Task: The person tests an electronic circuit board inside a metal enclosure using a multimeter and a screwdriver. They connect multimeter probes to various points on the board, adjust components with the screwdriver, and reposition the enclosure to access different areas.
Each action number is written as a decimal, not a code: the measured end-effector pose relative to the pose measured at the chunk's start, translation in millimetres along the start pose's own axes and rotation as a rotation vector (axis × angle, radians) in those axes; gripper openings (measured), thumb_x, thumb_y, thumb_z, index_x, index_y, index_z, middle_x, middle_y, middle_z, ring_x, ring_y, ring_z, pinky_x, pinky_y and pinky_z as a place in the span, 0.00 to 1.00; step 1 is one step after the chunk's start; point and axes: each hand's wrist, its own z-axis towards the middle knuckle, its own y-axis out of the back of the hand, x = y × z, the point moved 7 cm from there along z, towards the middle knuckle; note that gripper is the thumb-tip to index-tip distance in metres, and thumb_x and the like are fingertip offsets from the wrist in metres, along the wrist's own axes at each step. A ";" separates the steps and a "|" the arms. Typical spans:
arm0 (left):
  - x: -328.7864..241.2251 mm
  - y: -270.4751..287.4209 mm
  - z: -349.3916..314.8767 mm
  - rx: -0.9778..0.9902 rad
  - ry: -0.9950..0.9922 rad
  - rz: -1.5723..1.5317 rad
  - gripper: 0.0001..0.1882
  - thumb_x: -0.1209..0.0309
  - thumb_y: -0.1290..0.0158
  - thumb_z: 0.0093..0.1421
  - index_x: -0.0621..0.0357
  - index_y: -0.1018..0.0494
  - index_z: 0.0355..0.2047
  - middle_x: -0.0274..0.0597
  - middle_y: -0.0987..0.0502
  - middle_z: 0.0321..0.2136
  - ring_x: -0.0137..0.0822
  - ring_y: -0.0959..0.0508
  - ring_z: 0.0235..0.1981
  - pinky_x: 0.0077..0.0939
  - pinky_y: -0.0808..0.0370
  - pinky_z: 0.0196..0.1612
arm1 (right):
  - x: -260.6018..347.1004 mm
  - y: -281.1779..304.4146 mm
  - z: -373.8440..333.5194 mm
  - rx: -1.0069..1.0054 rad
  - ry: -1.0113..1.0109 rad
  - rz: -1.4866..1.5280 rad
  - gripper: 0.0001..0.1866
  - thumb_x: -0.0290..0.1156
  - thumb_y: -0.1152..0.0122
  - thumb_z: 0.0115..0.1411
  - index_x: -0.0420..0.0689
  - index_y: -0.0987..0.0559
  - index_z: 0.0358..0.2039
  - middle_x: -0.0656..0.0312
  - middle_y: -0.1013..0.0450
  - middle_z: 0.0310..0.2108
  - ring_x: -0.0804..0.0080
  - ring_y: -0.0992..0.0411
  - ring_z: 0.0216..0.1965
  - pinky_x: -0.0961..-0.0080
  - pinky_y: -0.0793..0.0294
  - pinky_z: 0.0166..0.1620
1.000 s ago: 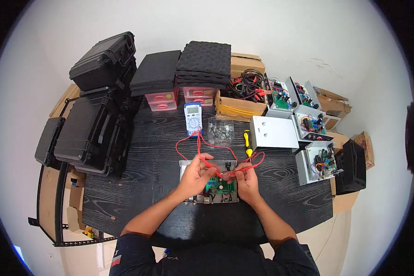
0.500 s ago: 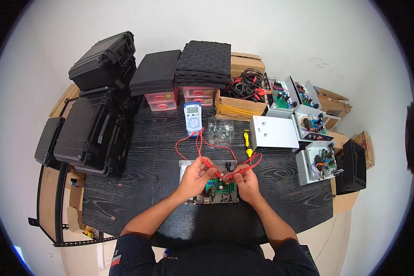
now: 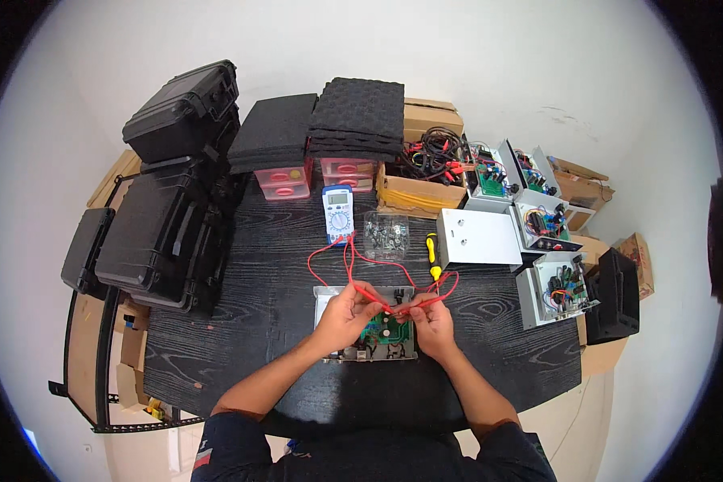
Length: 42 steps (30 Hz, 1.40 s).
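Observation:
In each hand is a red multimeter probe. My left hand point(image 3: 348, 318) pinches one probe point(image 3: 368, 296), and my right hand point(image 3: 431, 323) grips the other point(image 3: 419, 304). Their tips come close together above a green circuit board point(image 3: 394, 328) set in an open metal case point(image 3: 369, 358); whether they touch cannot be made out. Red leads run back to a blue and white multimeter point(image 3: 340, 217) lying just beyond the case. Right of the leads lies a yellow and black screwdriver point(image 3: 432, 255). A clear plastic tray of small parts point(image 3: 386, 236) is beside the meter.
Black hard cases point(image 3: 157, 225) are stacked on the left. Black foam sheets point(image 3: 357, 112) rest on pink drawer units point(image 3: 283, 183) at the back. A cardboard box of cables point(image 3: 422, 197), a white metal cover point(image 3: 480, 238) and several opened circuit units point(image 3: 561, 291) stand to the right.
The view has tilted slightly, so the scene sits a little lower. Both hands keep their probes over the board, with barely any shift.

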 end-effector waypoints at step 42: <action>-17.5 15.2 7.1 0.122 -0.265 0.938 0.12 0.69 0.38 0.64 0.61 0.23 0.45 0.57 0.17 0.51 0.53 0.19 0.57 0.57 0.37 0.73 | 16.7 17.8 2.3 -0.100 0.274 -0.761 0.08 0.23 0.31 0.62 0.40 0.21 0.40 0.52 0.19 0.34 0.55 0.17 0.36 0.65 0.19 0.40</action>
